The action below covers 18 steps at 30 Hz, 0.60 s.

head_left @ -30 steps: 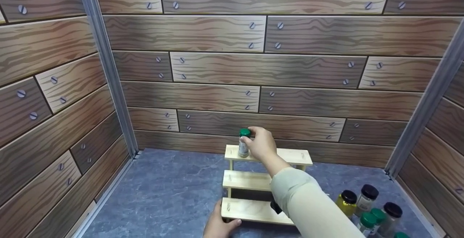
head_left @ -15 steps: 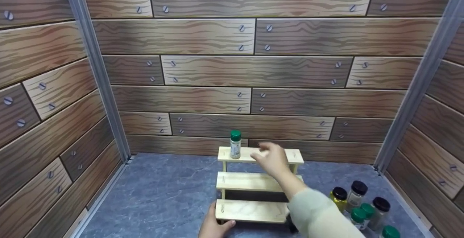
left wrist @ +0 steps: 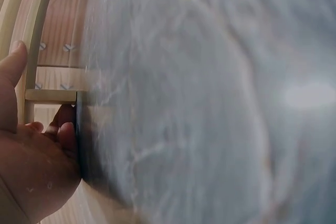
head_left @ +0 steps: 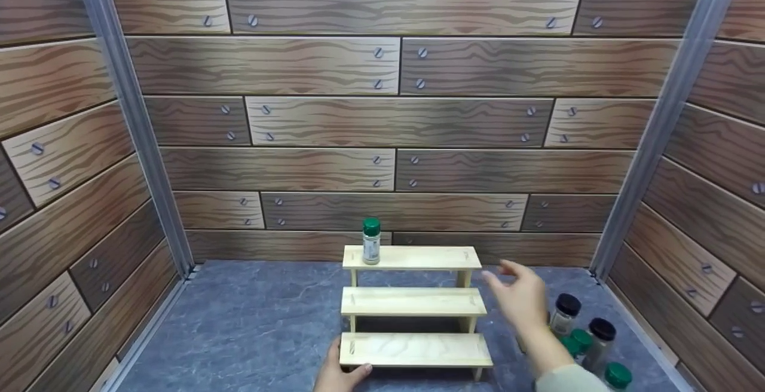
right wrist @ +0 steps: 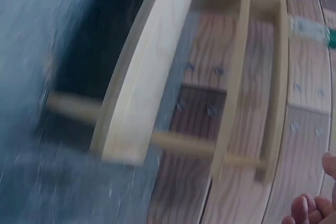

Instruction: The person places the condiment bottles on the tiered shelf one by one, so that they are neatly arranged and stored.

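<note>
A pale three-step wooden rack [head_left: 412,301] stands on the floor in the head view. My left hand [head_left: 342,374] grips the left end of its lowest step; in the left wrist view the thumb lies against the step's edge and the other fingers are curled below. A small spice jar with a green cap [head_left: 371,242] stands upright near the left end of the top step. To the right of the rack, my right hand [head_left: 521,296] is in the air, fingers loosely bent, holding nothing. Only its fingertips [right wrist: 302,209] show in the right wrist view.
Several jars stand at the lower right, among them a black-capped jar [head_left: 566,313] and a green-capped jar [head_left: 618,375]. My right forearm hides part of this group. A wood-print wall [head_left: 334,168] rises behind the rack, with side walls at left and right.
My right hand has let go of the green-capped jar, leaving it on the top step, and has moved right, off the rack. The left hand stays on the lowest step. The head view has shifted.
</note>
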{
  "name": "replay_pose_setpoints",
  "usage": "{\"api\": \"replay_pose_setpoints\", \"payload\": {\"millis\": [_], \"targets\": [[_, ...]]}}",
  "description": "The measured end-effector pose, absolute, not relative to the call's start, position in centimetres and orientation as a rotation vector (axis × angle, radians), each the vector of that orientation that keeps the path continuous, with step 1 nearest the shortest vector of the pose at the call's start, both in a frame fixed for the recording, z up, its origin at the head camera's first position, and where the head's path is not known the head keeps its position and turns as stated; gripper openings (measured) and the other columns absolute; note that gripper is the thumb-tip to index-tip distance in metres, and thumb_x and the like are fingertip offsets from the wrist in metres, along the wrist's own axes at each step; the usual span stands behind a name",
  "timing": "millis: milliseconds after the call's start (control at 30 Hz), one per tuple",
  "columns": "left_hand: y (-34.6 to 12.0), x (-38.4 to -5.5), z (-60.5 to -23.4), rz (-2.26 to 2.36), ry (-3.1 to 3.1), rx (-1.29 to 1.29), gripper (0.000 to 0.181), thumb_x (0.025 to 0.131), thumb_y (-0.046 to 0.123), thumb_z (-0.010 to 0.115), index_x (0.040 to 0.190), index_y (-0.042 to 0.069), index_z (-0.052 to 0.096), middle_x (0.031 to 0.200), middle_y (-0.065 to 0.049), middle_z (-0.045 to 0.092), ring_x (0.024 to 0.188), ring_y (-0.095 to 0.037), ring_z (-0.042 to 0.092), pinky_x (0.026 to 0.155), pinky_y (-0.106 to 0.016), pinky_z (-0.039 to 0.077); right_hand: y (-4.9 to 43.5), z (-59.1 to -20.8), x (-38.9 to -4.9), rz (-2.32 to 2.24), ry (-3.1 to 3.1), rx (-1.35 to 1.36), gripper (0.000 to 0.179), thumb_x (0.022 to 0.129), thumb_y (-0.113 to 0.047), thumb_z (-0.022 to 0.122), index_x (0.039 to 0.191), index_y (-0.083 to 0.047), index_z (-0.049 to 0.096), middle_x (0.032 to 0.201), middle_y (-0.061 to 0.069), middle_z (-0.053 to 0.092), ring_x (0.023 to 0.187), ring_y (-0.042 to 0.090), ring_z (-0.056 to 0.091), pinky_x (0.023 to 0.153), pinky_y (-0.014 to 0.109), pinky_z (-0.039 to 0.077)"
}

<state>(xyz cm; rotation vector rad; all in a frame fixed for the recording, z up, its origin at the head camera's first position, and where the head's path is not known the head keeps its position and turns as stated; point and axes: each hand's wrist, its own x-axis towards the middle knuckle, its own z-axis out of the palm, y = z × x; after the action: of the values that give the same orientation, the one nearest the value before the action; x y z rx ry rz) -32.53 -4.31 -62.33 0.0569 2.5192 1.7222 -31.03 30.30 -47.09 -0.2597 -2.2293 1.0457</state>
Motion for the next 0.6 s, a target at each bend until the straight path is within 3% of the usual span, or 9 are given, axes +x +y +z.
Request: {"api": "replay_pose_setpoints", "payload": {"millis": [233,400,500,600], "targets": [[-4.2,-32.4,-62.1,1.707,2.497,0.049,0.106,0.087,0.026,0.091,0.155,-0.021,0.024,0.152,-0.045,0.038,0.137,-0.059,0.045,0.112,-0.067,0.042,36.1,-48.0,-26.8,1.007,-2.243,-0.493,0.055,0.094,-0.028,0.084,0.13,0.01,0.068,0.119,0.028,0.073,0.099,0.039,0.074,0.069,0.022,0.055],[-4.4,-32.4,-62.1,1.701,2.484,0.04,0.107,0.087,0.024,0.091,0.156,-0.02,0.023,0.152,-0.044,0.038,0.136,-0.058,0.046,0.111,-0.066,0.044,39.2,-49.7,-24.5,0.886,-2.238,-0.605,0.056,0.092,-0.03,0.085,0.128,0.011,0.069,0.113,0.025,0.075,0.095,0.039,0.073,0.071,0.037,0.057],[-4.4,-32.4,-62.1,1.695,2.47,0.05,0.107,0.088,0.022,0.09,0.156,-0.02,0.02,0.153,-0.044,0.037,0.135,-0.057,0.048,0.11,-0.065,0.045,40.3,-50.6,-23.5,0.856,-2.273,-0.641,0.058,0.092,-0.029,0.085,0.128,0.012,0.068,0.116,0.029,0.074,0.101,0.045,0.072,0.081,0.052,0.059],[-4.4,-32.5,-62.1,1.695,2.47,0.049,0.106,0.088,0.019,0.09,0.156,-0.02,0.02,0.153,-0.044,0.037,0.135,-0.055,0.05,0.11,-0.063,0.047,40.8,-51.3,-22.8,0.861,-2.361,-0.722,0.072,0.091,-0.041,0.085,0.133,0.013,0.064,0.12,0.031,0.071,0.104,0.048,0.07,0.085,0.059,0.058]]}}
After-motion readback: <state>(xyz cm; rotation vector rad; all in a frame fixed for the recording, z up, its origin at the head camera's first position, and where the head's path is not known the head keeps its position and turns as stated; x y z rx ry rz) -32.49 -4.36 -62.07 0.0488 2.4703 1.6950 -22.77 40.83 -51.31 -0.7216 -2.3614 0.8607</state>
